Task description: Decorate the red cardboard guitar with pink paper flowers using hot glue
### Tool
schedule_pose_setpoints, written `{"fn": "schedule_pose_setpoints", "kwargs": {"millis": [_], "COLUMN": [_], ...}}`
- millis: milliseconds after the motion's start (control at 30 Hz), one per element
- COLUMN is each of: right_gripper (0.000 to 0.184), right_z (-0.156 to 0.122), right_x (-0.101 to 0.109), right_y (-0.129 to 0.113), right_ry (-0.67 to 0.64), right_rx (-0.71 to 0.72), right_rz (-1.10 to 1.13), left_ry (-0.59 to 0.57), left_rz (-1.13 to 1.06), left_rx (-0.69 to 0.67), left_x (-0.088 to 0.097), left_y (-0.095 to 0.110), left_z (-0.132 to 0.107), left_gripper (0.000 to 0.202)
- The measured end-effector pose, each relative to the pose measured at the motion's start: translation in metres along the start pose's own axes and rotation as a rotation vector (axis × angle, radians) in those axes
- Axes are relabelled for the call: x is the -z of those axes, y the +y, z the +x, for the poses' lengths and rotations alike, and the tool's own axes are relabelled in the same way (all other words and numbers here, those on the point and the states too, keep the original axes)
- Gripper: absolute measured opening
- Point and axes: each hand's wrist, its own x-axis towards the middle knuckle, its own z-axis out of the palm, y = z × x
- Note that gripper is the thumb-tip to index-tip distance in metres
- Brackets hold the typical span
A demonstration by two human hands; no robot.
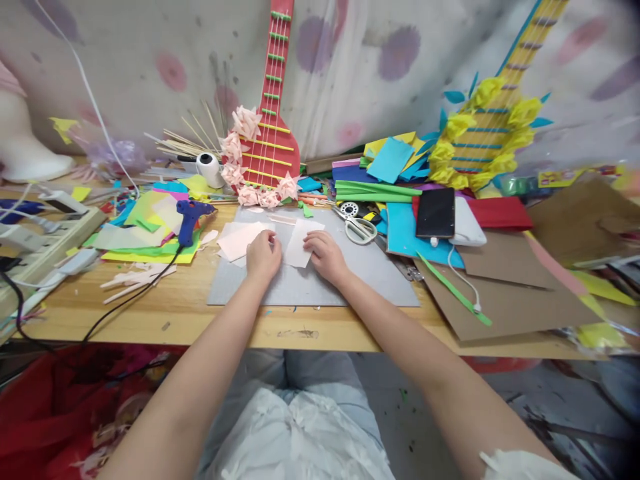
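Observation:
A small piece of pale paper (pixel 299 248) lies on the grey board (pixel 320 287). At its right edge, my right hand (pixel 327 255) grips it with bent fingers. My left hand (pixel 264 257) is curled closed a little to the left of that piece, beside a few pale pink sheets (pixel 237 240). Whatever its fingers hold, if anything, is hidden. Behind the board leans a red paper instrument (pixel 270 157) with green and yellow bars, white strings and pink paper flowers (pixel 233 150). White-handled scissors (pixel 361 230) rest at the board's back right.
A blue glue gun (pixel 189 221) with a black cord stands on coloured paper at left, near a power strip (pixel 60 247). On the right lie a black phone (pixel 435 213), a white cable and brown cardboard (pixel 505 293). A yellow paper instrument (pixel 483 140) leans at back right.

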Motion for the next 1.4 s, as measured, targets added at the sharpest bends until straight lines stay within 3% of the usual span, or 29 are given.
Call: {"fn": "schedule_pose_setpoints", "kwargs": {"millis": [100, 200, 400, 533, 667, 833, 1033, 1233, 1400], "right_gripper": [0.029, 0.027, 0.029, 0.023, 0.011, 0.008, 0.016, 0.013, 0.014], "right_z": [0.004, 0.006, 0.002, -0.003, -0.005, 0.001, 0.006, 0.006, 0.006], "right_x": [-0.004, -0.006, -0.003, 0.001, 0.001, -0.007, -0.016, -0.018, -0.02], "right_y": [0.0, 0.003, 0.005, 0.001, 0.003, 0.009, 0.005, -0.002, -0.002], "right_ry": [0.049, -0.051, -0.169, -0.229, -0.205, -0.203, -0.19, -0.128, -0.102], "right_rx": [-0.05, -0.046, -0.012, -0.017, -0.101, -0.225, -0.374, -0.433, -0.448], "right_rz": [-0.015, -0.079, -0.199, -0.101, 0.041, 0.119, -0.025, -0.056, -0.06], "left_ry": [-0.017, -0.049, 0.075, -0.049, -0.141, -0.145, -0.159, -0.166, -0.158], "left_rz": [-0.089, -0.138, -0.086, -0.008, 0.093, 0.107, 0.115, 0.147, 0.178], "left_rx": [0.098, 0.088, -0.154, -0.334, -0.393, -0.402, -0.3, -0.222, -0.152], "left_x": [0.0, -0.001, 0.004, 0.009, 0.007, 0.007, 0.006, 0.006, 0.004], "left_y": [-0.001, -0.002, -0.006, -0.003, -0.001, -0.002, -0.001, 0.003, 0.007], "left_z": [0.002, 0.002, -0.006, -0.013, -0.016, -0.019, -0.022, -0.023, -0.022], "left_gripper": [0.021, 0.024, 0.034, 0.024, 0.02, 0.018, 0.015, 0.012, 0.024]}}
